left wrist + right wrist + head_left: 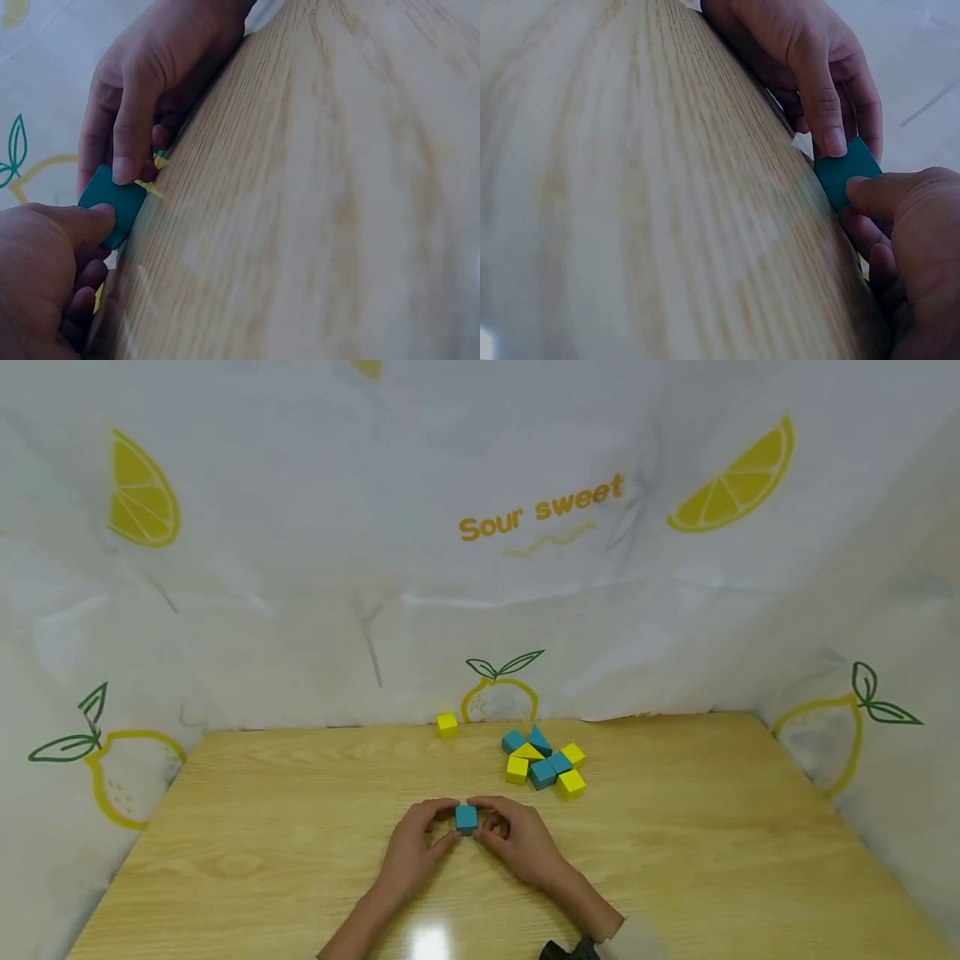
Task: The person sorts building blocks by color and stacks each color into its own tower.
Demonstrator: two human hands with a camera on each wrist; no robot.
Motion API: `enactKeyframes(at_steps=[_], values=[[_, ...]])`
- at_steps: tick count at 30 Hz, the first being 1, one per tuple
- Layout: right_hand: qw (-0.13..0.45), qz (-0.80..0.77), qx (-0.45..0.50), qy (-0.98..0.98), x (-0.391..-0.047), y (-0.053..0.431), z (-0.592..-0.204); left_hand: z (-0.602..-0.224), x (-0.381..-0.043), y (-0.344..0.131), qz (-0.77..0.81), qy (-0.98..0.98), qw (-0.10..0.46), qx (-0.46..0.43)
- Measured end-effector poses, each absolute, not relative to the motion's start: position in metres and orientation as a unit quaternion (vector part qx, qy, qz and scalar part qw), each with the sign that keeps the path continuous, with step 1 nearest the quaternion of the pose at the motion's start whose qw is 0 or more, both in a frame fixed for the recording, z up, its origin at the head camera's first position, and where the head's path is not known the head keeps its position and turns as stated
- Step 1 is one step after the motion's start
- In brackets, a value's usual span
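Note:
A blue cube block (466, 819) sits at the near middle of the wooden table, between the two hands. My left hand (413, 843) pinches it from the left, thumb on the near side and index finger reaching to the far side. From the right, my right hand (522, 841) holds the same block with thumb and forefinger. Both wrist views show a thumb of each hand pressed on the blue face (112, 206) (848, 174). The block's far side is hidden by the fingers.
Beyond the hands, slightly right, lies a loose cluster of blocks: yellow cubes (572, 784), blue cubes (542, 774), a yellow triangle (527, 752) and a blue triangle (539, 741). A lone yellow cube (447, 725) stands near the table's back edge, before a lemon-print curtain (300, 568).

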State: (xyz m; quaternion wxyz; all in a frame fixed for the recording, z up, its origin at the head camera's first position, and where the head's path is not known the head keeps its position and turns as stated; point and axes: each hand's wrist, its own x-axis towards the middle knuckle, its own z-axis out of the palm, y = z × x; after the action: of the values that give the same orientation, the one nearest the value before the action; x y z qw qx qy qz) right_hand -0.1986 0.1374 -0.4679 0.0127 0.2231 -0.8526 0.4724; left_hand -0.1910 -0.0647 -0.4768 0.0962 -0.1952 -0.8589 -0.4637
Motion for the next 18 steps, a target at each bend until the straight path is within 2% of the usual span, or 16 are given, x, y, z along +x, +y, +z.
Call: enactKeyframes(at_steps=[15, 18], values=[[0.007, 0.488, 0.209, -0.847, -0.1941, 0.1395, -0.4686, -0.4759, -0.1875, -0.0614, -0.464, -0.861, 0.077, -0.193], [0.011, 0.485, 0.212, -0.848, -0.2008, 0.1342, -0.4643, -0.4714, -0.1926, -0.0658, -0.457, -0.865, 0.089, -0.187]])
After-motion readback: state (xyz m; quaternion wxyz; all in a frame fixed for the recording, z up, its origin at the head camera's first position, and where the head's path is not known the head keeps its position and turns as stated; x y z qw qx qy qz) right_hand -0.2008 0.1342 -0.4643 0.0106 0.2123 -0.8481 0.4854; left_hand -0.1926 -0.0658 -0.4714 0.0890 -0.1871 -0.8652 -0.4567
